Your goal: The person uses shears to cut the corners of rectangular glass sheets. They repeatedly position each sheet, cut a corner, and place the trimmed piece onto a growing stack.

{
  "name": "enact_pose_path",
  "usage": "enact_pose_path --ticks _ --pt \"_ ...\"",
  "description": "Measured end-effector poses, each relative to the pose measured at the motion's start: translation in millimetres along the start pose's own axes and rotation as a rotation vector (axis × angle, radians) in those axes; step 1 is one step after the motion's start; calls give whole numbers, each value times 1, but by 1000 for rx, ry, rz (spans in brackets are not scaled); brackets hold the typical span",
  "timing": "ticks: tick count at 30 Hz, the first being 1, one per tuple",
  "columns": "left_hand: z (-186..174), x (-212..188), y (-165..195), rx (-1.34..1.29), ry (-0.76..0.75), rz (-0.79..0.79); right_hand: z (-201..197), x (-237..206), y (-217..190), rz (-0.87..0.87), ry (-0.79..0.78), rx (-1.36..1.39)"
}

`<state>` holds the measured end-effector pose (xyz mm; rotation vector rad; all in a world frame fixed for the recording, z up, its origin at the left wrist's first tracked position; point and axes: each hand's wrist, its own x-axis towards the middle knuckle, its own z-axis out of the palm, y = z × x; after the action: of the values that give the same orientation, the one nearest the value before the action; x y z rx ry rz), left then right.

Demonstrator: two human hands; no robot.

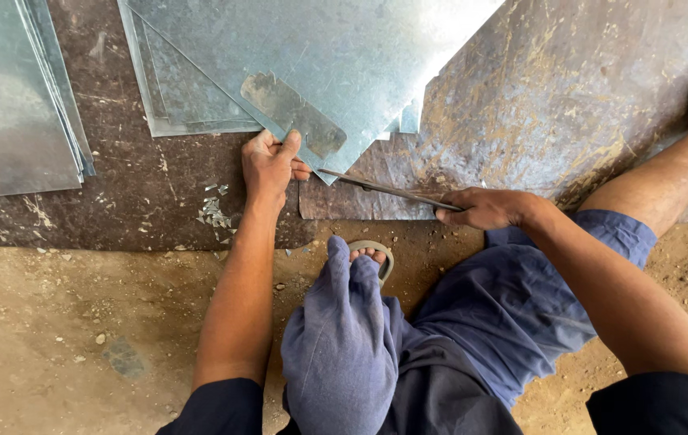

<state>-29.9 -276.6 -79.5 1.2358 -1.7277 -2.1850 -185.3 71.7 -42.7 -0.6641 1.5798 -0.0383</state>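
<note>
Left hand (270,165) pinches the shiny galvanized sheet (320,56); right hand (485,209) grips thin tin snips (384,190), handles hidden in the fist.

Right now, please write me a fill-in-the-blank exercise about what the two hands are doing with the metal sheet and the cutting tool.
1. The left hand grips the corner of a shiny metal ____.
2. The right hand holds the handles of the long metal ____.
3. Small metal scraps lie on the dark mat just to the ____ of the left hand.
4. More metal sheets are stacked at the picture's upper ____.

Missing words: sheet; shears; left; left
</note>
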Motion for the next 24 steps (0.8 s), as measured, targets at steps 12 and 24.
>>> enact_pose_path --ticks 12,24 --pt "1 2 -7 -47 7 -5 -6 3 -12 163 1 -260" --pt "10 -5 -9 -69 23 76 -1 -19 -43 37 -9 -101"
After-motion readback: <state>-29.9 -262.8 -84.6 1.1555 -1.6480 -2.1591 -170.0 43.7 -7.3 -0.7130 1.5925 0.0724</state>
